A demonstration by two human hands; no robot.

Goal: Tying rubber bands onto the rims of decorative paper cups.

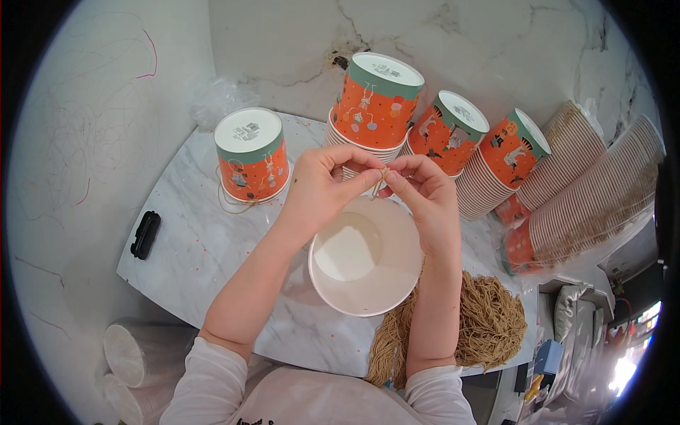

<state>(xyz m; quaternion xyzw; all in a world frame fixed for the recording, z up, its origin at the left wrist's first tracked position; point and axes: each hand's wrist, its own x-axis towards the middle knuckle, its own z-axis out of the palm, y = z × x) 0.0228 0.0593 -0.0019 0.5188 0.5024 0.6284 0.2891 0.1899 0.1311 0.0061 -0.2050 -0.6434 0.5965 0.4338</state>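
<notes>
My left hand (320, 185) and my right hand (429, 197) meet above the far rim of a large white paper bucket (395, 273). Their fingertips pinch a thin tan string (379, 185) between them, with short ends hanging down. The bucket's mouth faces up toward me, and its inside shows nothing but white walls and base. Beneath and beside my right forearm lies a heap of tan string (494, 322), with strands reaching the bucket's side. To the left, an orange and green paper bucket (249, 168) stands upside down, a loose string lying around its lower part.
Along the back of the marble-patterned table (191, 262) stand several stacks of upturned orange buckets (375, 106). Plastic-wrapped bucket stacks (595, 191) lean at the right. A black plastic object (146, 235) lies near the left edge. Clear plastic (223, 99) sits against the wall.
</notes>
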